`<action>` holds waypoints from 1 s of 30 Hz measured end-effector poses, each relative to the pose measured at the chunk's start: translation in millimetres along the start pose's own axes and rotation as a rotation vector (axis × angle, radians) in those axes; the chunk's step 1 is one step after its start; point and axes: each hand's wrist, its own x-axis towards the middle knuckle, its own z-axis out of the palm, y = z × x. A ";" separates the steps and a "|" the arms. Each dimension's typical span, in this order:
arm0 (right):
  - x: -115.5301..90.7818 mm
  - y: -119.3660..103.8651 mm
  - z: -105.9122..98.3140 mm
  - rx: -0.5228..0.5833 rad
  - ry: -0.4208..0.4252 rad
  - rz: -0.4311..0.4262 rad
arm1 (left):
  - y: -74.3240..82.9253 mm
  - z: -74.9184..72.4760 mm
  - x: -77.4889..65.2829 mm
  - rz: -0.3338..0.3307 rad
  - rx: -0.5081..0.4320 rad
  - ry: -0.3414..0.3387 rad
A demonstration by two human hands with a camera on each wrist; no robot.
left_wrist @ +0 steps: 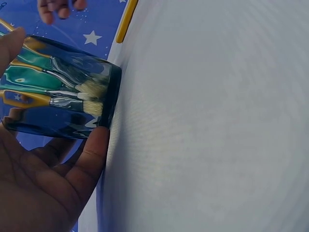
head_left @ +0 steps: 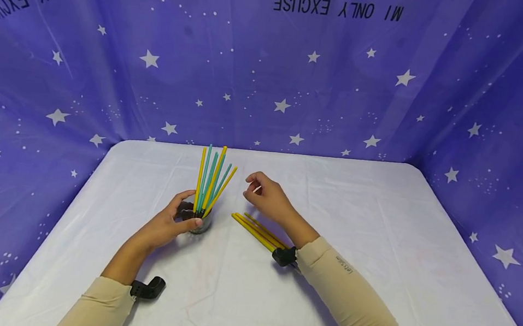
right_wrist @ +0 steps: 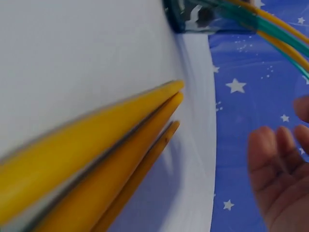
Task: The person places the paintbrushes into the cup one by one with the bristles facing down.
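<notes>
A clear glass [head_left: 206,224] stands upright on the table, and my left hand [head_left: 167,228] grips it, thumb on the near side and fingers around the far side. Several paintbrushes [head_left: 211,184] with yellow and teal handles lean in it, bristles down; their pale bristles [left_wrist: 92,107] show through the glass in the left wrist view. To the right of the glass my right hand [head_left: 270,198] is raised with loosely bent fingers and nothing in them. Below that hand lie yellow-handled paintbrushes [head_left: 253,231], partly hidden by the wrist; three handles [right_wrist: 96,128] appear in the right wrist view.
A white cloth covers the table [head_left: 366,199]. Behind and at both sides hangs a purple curtain [head_left: 257,47] with white stars and black lettering. Each wrist carries a black camera mount, such as the left mount [head_left: 148,288].
</notes>
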 end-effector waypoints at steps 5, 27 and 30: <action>0.3 6.5 -0.3 -0.160 -0.155 0.046 | -0.7 -0.6 -0.1 -0.001 -0.001 -0.001; 2.0 17.3 10.6 -0.471 -0.349 0.108 | 0.2 0.0 0.0 -0.012 0.004 -0.006; 1.9 16.1 11.9 -0.488 -0.359 0.107 | 0.4 0.3 0.0 -0.010 -0.001 -0.004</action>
